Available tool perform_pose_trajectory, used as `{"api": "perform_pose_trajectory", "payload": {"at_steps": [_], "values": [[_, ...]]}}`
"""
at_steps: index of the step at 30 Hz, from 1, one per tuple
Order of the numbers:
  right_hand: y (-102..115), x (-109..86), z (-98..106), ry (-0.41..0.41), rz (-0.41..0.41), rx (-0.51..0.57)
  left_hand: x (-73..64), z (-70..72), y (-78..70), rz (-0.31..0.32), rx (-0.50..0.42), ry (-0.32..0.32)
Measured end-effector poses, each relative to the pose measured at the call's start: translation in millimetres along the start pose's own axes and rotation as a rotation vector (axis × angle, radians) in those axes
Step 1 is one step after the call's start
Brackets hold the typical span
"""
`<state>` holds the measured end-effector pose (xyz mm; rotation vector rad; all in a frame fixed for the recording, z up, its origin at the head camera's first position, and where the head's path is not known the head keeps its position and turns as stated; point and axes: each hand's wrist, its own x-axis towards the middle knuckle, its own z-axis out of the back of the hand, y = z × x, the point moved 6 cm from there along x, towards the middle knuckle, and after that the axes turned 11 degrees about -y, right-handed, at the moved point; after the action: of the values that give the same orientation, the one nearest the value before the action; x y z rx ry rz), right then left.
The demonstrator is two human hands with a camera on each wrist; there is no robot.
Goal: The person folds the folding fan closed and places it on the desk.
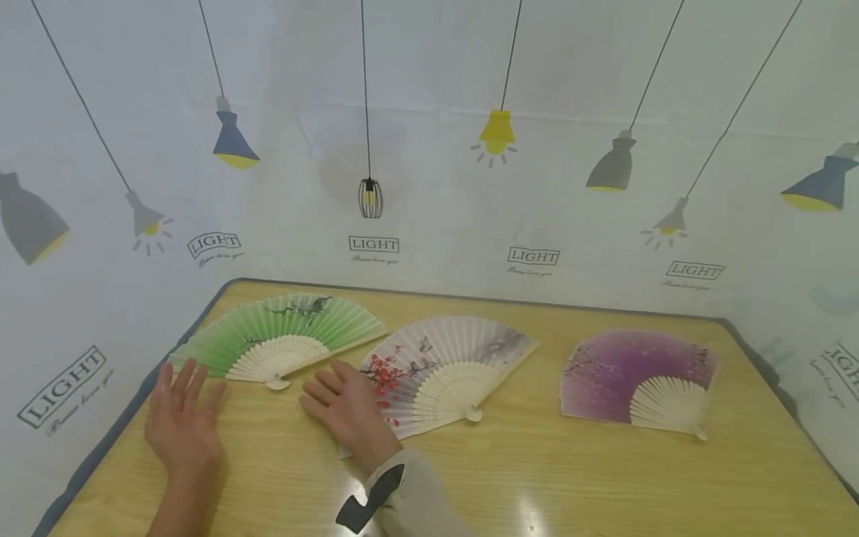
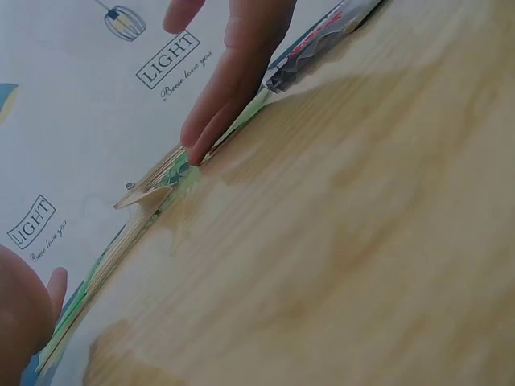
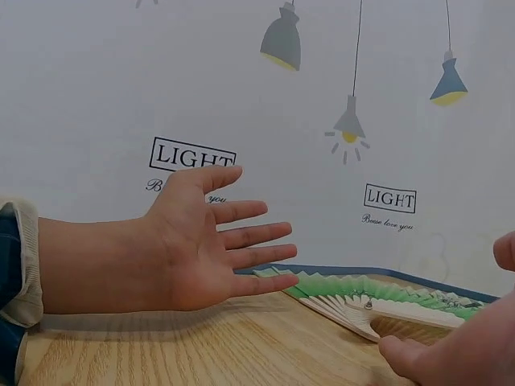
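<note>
My left hand is beside the left end of a green folding fan, fingers spread and holding nothing. In the right wrist view its palm shows, fingers straight. My right hand is between the green fan and a white folding fan with red blossoms, its wrist overlapping the white fan's left edge. Nothing is in its loosely extended fingers. Both fans lie spread on the wooden table, their pale ribs facing the near side. The green fan's pivot end sits between the two hands.
A purple folding fan lies spread at the table's right side. The wooden table has a dark edge, and a white wall covering printed with lamps surrounds it at the back and sides.
</note>
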<state>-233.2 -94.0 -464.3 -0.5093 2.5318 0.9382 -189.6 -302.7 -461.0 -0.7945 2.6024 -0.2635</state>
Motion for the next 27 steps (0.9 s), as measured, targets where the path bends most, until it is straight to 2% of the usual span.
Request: {"api": "perform_pose_trajectory", "payload": {"at_steps": [7, 11, 20, 27], "values": [[-4, 12.8, -4, -0.013, -0.012, 0.032, -2.2, 0.5, 0.5, -0.019, 0.040, 0.020], [-5, 18.8, -6, 0.009, -0.011, 0.038, -3.4, -1.1, -0.5, -0.047, 0.087, 0.028], [-7, 23.5, -11, 0.018, -0.015, 0.040, -4.5, -3.7, -1.1, -0.055, 0.022, 0.061], [-9, 25.6, -16, -0.039, 0.001, 0.056, -5.7, -3.8, -1.0, -0.108, 0.057, 0.102]]}}
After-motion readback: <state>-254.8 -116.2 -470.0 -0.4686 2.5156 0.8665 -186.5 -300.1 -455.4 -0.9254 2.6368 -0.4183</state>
